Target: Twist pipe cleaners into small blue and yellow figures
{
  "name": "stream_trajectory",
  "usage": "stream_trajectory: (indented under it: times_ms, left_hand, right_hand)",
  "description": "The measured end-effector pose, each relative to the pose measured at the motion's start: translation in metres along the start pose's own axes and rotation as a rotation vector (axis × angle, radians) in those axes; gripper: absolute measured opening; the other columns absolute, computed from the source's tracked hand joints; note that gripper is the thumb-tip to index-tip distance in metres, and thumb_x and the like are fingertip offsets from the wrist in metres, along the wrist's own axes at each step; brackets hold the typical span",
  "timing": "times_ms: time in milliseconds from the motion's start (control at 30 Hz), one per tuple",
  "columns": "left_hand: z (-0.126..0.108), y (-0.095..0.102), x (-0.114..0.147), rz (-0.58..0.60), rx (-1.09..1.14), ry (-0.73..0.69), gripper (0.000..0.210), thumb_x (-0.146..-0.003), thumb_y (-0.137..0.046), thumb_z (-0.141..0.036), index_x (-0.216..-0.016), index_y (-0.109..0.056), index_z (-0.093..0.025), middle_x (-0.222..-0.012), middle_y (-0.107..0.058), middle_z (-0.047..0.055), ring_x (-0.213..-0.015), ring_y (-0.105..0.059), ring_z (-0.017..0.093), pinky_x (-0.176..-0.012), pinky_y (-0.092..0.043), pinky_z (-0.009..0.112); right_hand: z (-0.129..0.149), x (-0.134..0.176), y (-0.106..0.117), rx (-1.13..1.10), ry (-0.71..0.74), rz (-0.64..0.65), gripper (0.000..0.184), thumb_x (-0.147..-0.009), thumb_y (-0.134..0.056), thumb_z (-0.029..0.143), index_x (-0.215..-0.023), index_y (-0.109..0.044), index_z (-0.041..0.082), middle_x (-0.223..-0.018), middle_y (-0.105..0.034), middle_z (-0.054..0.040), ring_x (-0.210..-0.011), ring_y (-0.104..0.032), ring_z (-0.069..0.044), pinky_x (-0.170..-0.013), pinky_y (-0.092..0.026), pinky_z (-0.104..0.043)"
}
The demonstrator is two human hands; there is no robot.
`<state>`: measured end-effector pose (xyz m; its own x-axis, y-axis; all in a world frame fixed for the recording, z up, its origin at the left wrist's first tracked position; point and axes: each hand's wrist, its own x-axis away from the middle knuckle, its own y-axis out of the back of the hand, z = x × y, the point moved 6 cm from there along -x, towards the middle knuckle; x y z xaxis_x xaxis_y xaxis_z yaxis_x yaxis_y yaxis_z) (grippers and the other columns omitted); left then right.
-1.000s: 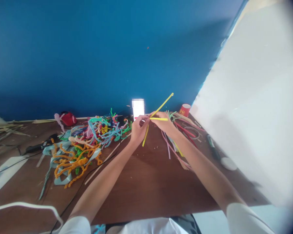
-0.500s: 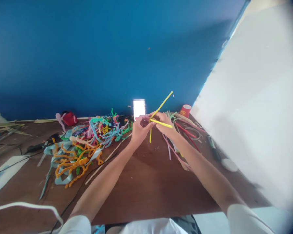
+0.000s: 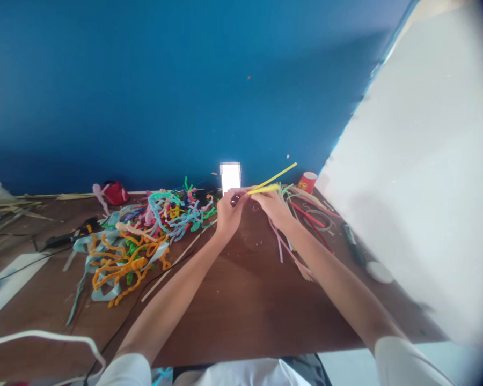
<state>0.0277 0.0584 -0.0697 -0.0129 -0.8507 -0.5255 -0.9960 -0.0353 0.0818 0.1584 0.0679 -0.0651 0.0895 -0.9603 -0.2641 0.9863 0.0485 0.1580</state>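
Observation:
Above the middle of the table, my left hand (image 3: 229, 213) pinches one end of a bent yellow pipe cleaner (image 3: 279, 175) between thumb and fingers. Close to it on the right, my right hand (image 3: 272, 206) also has closed fingers on the yellow pipe cleaner near the bend. Two yellow lengths reach to the right from the fingertips, one rising toward the wall and one lying low over my right hand. Fingers hide the bend itself. Behind my left hand, a phone (image 3: 231, 177) with a bright white screen stands against the wall.
Left lies a tangled heap of coloured pipe cleaners (image 3: 173, 212), with orange ones (image 3: 134, 265) in front. Right are loose long pipe cleaners (image 3: 293, 252), a red paper cup (image 3: 307, 183), a dark marker (image 3: 353, 244) and a white round lid (image 3: 379, 272). A white cable (image 3: 40, 336) crosses the left front.
The yellow lengths have swung lower and closer together. The piece that hung below my hands no longer shows. My right hand has turned slightly, its fingers closer to the left hand's fingertips.

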Motion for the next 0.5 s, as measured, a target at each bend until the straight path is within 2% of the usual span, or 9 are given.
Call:
stream_trajectory:
  times_ms: [133,267,400,500]
  left_hand:
    - [-0.006,0.001,0.001,0.012,-0.05,-0.043,0.02,-0.09,-0.055,-0.033,-0.095,-0.067,-0.018,-0.083,-0.068,0.003,-0.074,-0.061,0.013,-0.064,-0.044,0.023]
    - [-0.007,0.0,0.001,0.028,-0.169,-0.109,0.015,-0.09,-0.055,-0.03,-0.094,-0.065,-0.018,-0.086,-0.068,0.004,-0.078,-0.062,0.015,-0.069,-0.046,0.026]
    - [-0.007,0.0,0.002,0.005,-0.302,-0.184,0.009,-0.09,-0.056,-0.025,-0.094,-0.062,-0.019,-0.095,-0.067,0.005,-0.083,-0.061,0.016,-0.074,-0.047,0.028]
    - [-0.007,-0.001,0.005,0.006,-0.41,-0.202,0.013,-0.093,-0.05,-0.026,-0.095,-0.061,-0.02,-0.096,-0.067,0.006,-0.086,-0.061,0.017,-0.078,-0.046,0.029]
  right_hand:
    - [-0.002,0.001,0.001,-0.082,-0.027,-0.038,0.023,-0.079,-0.06,0.036,-0.085,-0.074,0.019,-0.082,-0.068,-0.0038,-0.078,-0.061,-0.019,-0.055,-0.046,-0.026]
    - [-0.009,0.0,-0.001,-0.18,-0.048,-0.034,0.025,-0.076,-0.067,0.044,-0.083,-0.072,0.02,-0.074,-0.065,-0.0016,-0.069,-0.057,-0.015,-0.056,-0.042,-0.025]
    - [-0.022,-0.001,-0.002,-0.364,-0.158,-0.052,0.029,-0.064,-0.079,0.044,-0.076,-0.069,0.019,-0.072,-0.064,-0.0002,-0.065,-0.056,-0.012,-0.055,-0.04,-0.024]
    - [-0.031,-0.001,-0.003,-0.41,-0.245,-0.035,0.027,-0.062,-0.082,0.04,-0.069,-0.067,0.018,-0.073,-0.065,-0.0012,-0.067,-0.057,-0.012,-0.055,-0.041,-0.023]
